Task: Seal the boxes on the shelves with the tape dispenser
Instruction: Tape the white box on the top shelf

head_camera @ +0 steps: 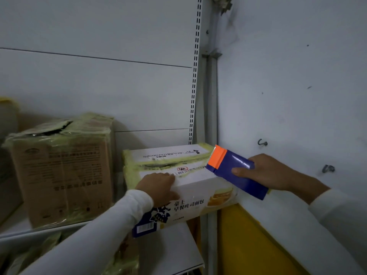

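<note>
We see a white printed cardboard box [178,187] lying flat at the right end of the shelf, its front corner jutting past the shelf edge, yellowish tape over its top seam and edges. A blue, orange-tipped tape dispenser [234,170] sits tilted at its top right corner, orange end on the lid. To the left, a taller brown cardboard box [61,171] stands upright, heavily wrapped in yellowish tape, its top torn.
</note>
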`<state>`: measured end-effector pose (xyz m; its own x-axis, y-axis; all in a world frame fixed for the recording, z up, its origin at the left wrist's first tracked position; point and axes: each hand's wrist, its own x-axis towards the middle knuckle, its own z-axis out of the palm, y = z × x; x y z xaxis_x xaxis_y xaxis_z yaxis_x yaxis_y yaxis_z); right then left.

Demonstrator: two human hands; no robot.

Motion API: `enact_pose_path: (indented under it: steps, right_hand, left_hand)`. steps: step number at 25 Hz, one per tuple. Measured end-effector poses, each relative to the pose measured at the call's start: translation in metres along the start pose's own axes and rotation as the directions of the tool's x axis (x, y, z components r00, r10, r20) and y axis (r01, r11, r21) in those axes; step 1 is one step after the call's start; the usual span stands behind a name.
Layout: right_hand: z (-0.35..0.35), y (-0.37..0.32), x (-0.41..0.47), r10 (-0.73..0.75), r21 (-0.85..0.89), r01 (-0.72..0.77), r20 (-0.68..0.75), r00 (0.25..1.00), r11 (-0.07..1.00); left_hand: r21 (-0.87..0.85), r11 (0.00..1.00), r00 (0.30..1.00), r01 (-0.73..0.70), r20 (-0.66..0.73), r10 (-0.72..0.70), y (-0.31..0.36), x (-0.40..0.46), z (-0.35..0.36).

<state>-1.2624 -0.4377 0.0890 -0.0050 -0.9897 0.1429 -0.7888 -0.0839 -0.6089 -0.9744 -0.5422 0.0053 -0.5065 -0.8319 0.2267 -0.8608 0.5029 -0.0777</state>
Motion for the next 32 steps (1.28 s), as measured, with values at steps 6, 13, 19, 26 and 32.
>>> enact_pose_path:
  steps: [6,13,19,26,32]
  right_hand:
    - [-0.012,-0.005,0.009,-0.024,-0.116,0.024,-0.004,1.0,0.993]
    - [-0.001,0.004,0.016,-0.004,-0.111,0.0,-0.033,0.999,0.994]
    - [0.0,0.011,0.022,0.005,-0.087,-0.011,-0.06,0.998,0.996]
    - [-0.004,0.015,0.02,-0.003,-0.059,0.0,-0.053,0.999,0.998]
    - [0.016,-0.004,0.032,-0.04,-0.041,0.039,-0.005,0.999,0.998]
  left_hand:
    - [-0.19,0.976,0.977,-0.104,0.165,0.136,-0.047,-0.006,-0.004]
    - [-0.219,0.946,0.971,-0.237,-0.046,0.233,-0.008,0.005,0.003]
    - [-0.118,0.964,0.971,-0.238,-0.026,0.236,0.043,0.029,0.011]
    - [-0.191,0.894,0.909,-0.404,0.02,0.415,-0.04,0.016,0.011]
    - [-0.387,0.921,0.996,-0.05,-0.083,0.019,-0.068,0.001,-0.014]
